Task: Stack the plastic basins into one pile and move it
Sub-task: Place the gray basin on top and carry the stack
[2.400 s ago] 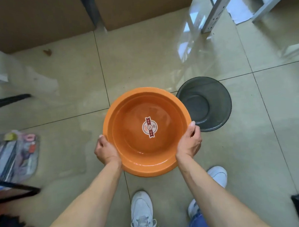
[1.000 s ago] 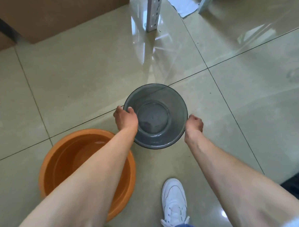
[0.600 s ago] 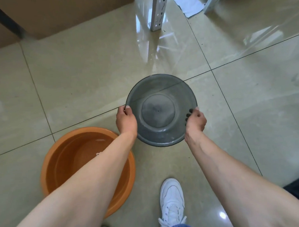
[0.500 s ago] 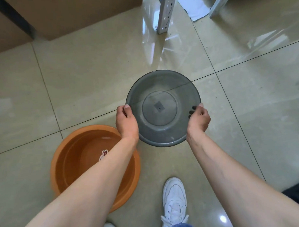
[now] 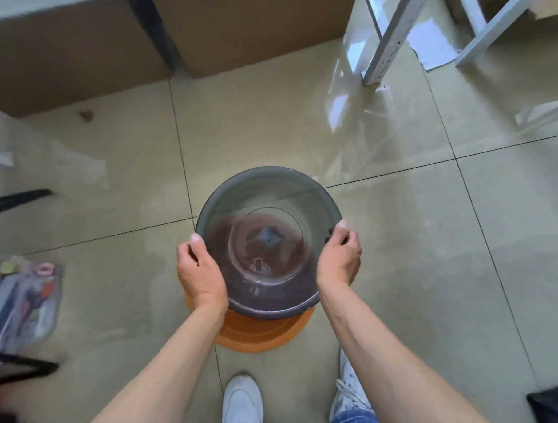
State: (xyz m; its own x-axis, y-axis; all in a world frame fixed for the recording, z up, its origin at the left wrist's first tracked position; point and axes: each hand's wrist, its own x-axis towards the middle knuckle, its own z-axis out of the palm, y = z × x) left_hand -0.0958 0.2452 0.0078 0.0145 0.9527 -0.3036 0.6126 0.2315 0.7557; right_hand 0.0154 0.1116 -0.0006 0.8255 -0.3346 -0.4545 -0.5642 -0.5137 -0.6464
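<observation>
A see-through grey plastic basin (image 5: 265,192) is held in the air at mid-frame, above the floor. My left hand (image 5: 199,272) grips its left rim and my right hand (image 5: 339,260) grips its right rim. Directly below it on the floor stands the orange basin (image 5: 260,332). Only the near part of the orange rim shows past the grey one; its orange colour shows dimly through the grey bottom.
Tiled floor (image 5: 432,236) all around. Cardboard boxes (image 5: 72,44) stand at the back, white metal rack legs (image 5: 388,37) at the back right with a paper sheet (image 5: 430,48). A clear pouch of small items (image 5: 23,305) and black bars lie at left. My white shoes (image 5: 243,404) are below.
Both hands lifted the grey basin off the floor and carried it left until it hangs over the orange basin. The camera view swung left with it.
</observation>
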